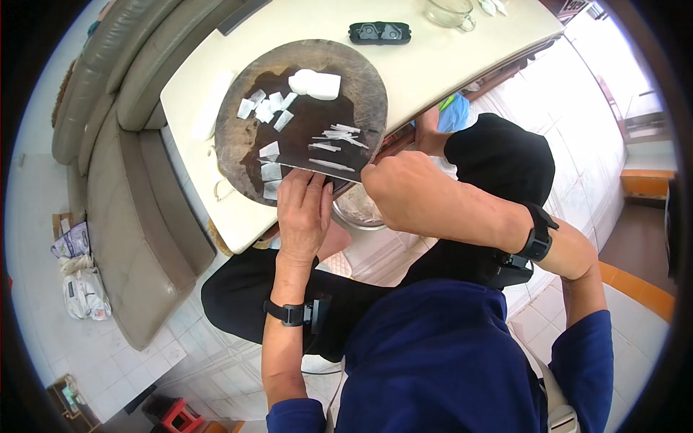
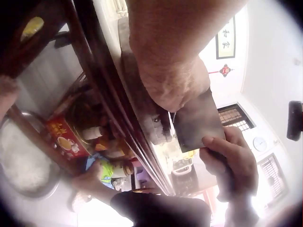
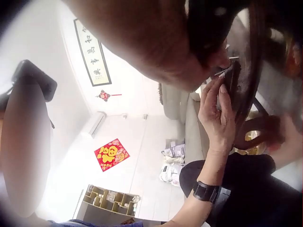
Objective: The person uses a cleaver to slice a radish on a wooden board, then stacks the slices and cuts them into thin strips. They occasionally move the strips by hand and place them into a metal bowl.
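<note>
My right hand (image 1: 408,191) grips a cleaver, whose broad dark blade (image 2: 198,122) stands on edge near the front of a round wooden chopping board (image 1: 234,144). Close against the blade, my left hand (image 1: 302,209) presses down with its fingers fairly straight; what lies under the fingertips is hidden. Beside those fingers are thin white slices (image 1: 271,172), probably white radish. Beyond the blade lie narrow white strips (image 1: 345,135). Farther back on the board are a pile of loose slices (image 1: 266,112) and a thick white chunk (image 1: 323,85).
The board sits on a cream table (image 1: 195,94). Behind it are a dark case (image 1: 380,33) and a glass cup (image 1: 449,13). Below the table edge stands a metal basin (image 2: 28,161) with white contents. A grey sofa (image 1: 137,209) is at the left.
</note>
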The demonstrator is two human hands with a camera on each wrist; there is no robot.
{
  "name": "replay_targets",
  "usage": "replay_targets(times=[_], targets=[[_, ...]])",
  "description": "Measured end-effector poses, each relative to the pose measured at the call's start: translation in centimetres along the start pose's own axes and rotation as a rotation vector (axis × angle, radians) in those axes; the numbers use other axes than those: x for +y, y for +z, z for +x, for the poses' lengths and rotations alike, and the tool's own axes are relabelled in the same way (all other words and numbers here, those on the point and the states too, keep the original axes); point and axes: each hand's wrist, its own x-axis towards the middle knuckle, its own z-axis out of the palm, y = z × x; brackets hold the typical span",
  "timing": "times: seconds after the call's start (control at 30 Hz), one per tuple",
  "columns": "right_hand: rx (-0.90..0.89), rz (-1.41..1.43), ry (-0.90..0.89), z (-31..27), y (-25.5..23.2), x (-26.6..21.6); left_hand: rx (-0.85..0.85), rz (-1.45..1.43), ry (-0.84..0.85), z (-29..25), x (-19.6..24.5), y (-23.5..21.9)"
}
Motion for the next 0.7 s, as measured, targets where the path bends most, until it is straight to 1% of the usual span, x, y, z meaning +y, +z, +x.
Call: replay_targets(times=[0.07,0.13,0.23,0.33,0.37,0.43,0.63,0.7], targets=[[-0.028,-0.004,0.001,-0.1,0.2,-0.2,-0.007,0.006,-0.008,-0.1,-0.1,0.0],[0.019,-0.036,-0.044,0.0,0.5,-0.1,-0.019,0.009,-0.003,-0.1,-0.1,-0.1],[0.008,-0.047,-0.081,0.7,0.7,-0.4,-0.027,0.017,-0.006,-0.2,0.0,-0.2],[0.062,-0.016,-0.018,1.6,1.4,-0.2,0.014,-0.010,0.005,0.0,0.1,-0.2],[0.064,-0.017,-0.021,1.6,1.4,-0.1,0.016,-0.006,0.006,0.0,0.1,-0.2],[0.055,-0.026,0.039,1.3,1.3,0.1,0.005,-0.028,0.006,0.1,0.1,-0.2],[-0.022,0.025,0.011,-0.2,0.0,0.1,0.008,-0.013,-0.015,-0.3,0.0,0.0],[-0.021,0.015,0.003,-0.2,-0.2,0.0,0.010,-0.015,-0.016,-0.3,-0.1,0.1]])
